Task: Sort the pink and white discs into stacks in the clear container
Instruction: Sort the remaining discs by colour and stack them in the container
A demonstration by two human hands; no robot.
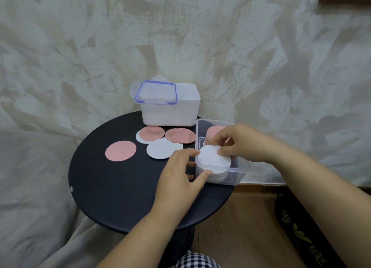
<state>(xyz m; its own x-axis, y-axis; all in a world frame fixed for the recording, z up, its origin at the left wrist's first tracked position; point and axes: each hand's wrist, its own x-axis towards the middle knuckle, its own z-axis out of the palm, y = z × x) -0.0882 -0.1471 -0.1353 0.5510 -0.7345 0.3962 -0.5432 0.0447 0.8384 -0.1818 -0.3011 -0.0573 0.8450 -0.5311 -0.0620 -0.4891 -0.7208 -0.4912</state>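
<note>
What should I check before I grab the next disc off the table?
1. The top white disc is settled on its stack in the clear container: cannot tell.
2. The pink stack sits apart, at the container's far end: ok.
3. The left hand holds the container steady: ok.
4. The right hand is free to reach: not ok, it pinches the top white disc.
5. A loose white disc lies close on the black table: ok.
6. The container sits wholly on the table: cannot tell.
</note>
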